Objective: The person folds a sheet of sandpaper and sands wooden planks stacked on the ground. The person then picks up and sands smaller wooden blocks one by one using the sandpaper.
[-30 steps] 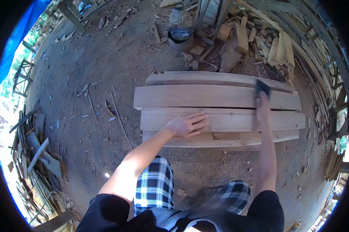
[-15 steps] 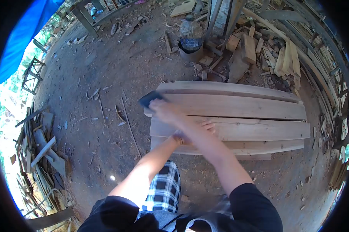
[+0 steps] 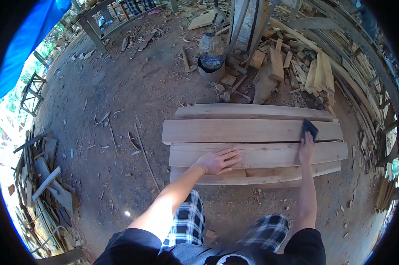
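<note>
Several long pale wooden planks (image 3: 261,130) lie side by side before me. My left hand (image 3: 218,161) rests flat with spread fingers on the left half of a nearer plank (image 3: 279,155). Toward the right end, my right hand (image 3: 306,148) holds a dark flat pad (image 3: 310,129) against the second plank from the far side. The pad's underside is hidden.
Beyond the planks stands a bucket (image 3: 211,74) with a clear plastic bottle (image 3: 211,51) in it. Wood offcuts (image 3: 276,64) are heaped at the back right. Scrap wood (image 3: 53,181) lies at the left. A person's checked legs (image 3: 139,6) show at the top.
My right hand has moved with the dark pad from the planks' left end to near their right end. My arms are no longer crossed. My left hand still lies on the planks.
</note>
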The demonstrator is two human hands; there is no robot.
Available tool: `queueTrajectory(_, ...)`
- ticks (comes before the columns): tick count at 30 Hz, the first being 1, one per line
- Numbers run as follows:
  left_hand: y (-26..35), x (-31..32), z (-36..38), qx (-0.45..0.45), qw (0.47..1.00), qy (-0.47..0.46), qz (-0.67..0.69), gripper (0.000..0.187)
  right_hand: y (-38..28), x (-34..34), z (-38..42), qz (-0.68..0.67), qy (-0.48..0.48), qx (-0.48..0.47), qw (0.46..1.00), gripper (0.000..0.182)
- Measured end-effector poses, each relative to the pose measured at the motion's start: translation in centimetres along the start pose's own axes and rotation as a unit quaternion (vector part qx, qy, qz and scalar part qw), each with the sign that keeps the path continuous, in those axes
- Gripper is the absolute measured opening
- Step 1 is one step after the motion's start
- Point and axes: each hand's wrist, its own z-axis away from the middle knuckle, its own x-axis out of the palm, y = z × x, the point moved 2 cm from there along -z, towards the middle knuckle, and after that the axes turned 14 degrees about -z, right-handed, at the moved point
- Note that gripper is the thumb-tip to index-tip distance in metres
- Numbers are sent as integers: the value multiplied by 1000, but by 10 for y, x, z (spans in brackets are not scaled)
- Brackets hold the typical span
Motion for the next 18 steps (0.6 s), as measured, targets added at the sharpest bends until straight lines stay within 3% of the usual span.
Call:
queueTrajectory(4, 0, -4, -3, 5, 1000, 0, 3, 50, 12, -13, 34, 65, 130, 19, 989, 46)
queueTrajectory(10, 1, -5, -3, -25, 998, -31, -45, 57, 9, -10, 37, 67, 139, 28, 988, 52)
queueTrajectory(18, -2, -7, -8, -137, 967, -173, -125, 76, -3, -12, 41, 71, 146, 40, 986, 56)
